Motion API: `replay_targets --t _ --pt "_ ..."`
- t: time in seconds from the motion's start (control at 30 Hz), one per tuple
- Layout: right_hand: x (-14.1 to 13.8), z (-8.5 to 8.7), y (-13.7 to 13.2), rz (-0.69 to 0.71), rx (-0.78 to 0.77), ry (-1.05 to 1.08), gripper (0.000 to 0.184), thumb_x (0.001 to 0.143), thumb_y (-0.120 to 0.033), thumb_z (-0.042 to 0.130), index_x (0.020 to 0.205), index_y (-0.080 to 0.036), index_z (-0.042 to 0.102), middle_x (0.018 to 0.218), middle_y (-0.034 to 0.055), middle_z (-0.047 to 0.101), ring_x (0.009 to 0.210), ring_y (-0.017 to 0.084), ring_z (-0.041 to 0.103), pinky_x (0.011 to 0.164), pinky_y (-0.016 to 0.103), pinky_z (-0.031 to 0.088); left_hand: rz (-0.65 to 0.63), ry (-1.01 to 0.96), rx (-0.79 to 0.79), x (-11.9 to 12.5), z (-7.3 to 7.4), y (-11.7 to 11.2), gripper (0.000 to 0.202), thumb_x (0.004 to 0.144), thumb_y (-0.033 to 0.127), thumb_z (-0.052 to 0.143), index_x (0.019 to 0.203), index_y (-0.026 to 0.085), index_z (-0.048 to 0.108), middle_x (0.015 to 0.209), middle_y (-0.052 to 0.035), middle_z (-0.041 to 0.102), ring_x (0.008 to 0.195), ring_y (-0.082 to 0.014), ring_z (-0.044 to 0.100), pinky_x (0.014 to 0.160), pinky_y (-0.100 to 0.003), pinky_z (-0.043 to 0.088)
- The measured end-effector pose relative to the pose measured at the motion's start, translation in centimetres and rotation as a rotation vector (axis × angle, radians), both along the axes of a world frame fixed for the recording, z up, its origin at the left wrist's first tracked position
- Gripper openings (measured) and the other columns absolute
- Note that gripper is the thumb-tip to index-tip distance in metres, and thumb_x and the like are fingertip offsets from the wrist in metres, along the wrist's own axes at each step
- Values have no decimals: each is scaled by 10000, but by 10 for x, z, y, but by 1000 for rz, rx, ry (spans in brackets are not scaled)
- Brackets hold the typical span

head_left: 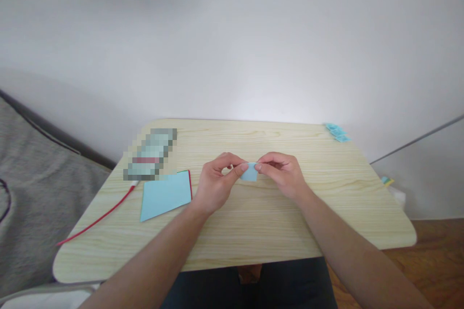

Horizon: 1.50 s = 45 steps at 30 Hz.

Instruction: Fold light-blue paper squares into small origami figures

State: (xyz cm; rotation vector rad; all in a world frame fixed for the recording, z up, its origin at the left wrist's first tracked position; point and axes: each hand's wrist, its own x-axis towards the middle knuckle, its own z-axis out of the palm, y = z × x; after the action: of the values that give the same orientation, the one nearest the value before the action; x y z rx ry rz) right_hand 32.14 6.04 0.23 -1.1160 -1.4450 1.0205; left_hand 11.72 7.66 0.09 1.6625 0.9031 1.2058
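A small light-blue piece of paper (249,173) is held over the middle of the table. My left hand (219,178) pinches its upper left corner between thumb and fingers. At the upper right corner, my right hand (282,171) grips it the same way. To the left of my left hand lies a larger light-blue sheet of paper (166,194), with a red edge on its right side and a thin green edge on its left. Several small light-blue folded paper pieces (336,132) lie in a cluster at the table's far right corner.
The wooden-patterned table (348,212) stands against a white wall (232,48). A pixelated phone-like object (150,154) lies at the back left, with a red cable (105,216) running off the left edge. Grey fabric (43,183) borders the left side.
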Motion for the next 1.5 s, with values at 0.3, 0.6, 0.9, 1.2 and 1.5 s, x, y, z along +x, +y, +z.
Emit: replay_targets --t 0.3,0.6,0.9,1.2,1.5 --pt "-1 2 -3 10 -2 -80 152 842 -365 754 859 -214 759 792 21 726 717 161 619 673 303 477 17 55 -25 2 -3 0 176 883 352 701 810 194 726 798 -31 688 785 -170 578 752 -315 452" --pt "-1 1 -1 17 -34 -31 143 826 -358 773 802 -217 764 758 18 724 704 162 615 666 305 470 3 25 -119 5 -8 1 217 882 393 695 827 183 709 786 -27 686 746 -154 572 707 -288 451" --pt "3 1 5 -15 -86 111 123 776 -329 811 744 -218 770 688 5 726 667 154 639 671 299 497 -2 129 -72 3 -1 0 294 923 421 625 784 173 701 723 -4 589 713 -142 505 678 -283 389" --pt "1 3 7 1 -137 125 146 770 -344 812 739 -207 773 651 12 730 631 156 649 682 310 507 74 303 18 5 0 -3 307 973 400 542 764 182 600 707 18 530 697 -134 468 663 -278 350" --pt "6 -4 10 -9 -174 216 164 758 -354 829 751 -201 773 661 16 726 637 157 651 678 305 518 20 245 -13 4 -2 0 369 976 458 519 770 185 655 728 -7 599 717 -152 517 675 -279 378"
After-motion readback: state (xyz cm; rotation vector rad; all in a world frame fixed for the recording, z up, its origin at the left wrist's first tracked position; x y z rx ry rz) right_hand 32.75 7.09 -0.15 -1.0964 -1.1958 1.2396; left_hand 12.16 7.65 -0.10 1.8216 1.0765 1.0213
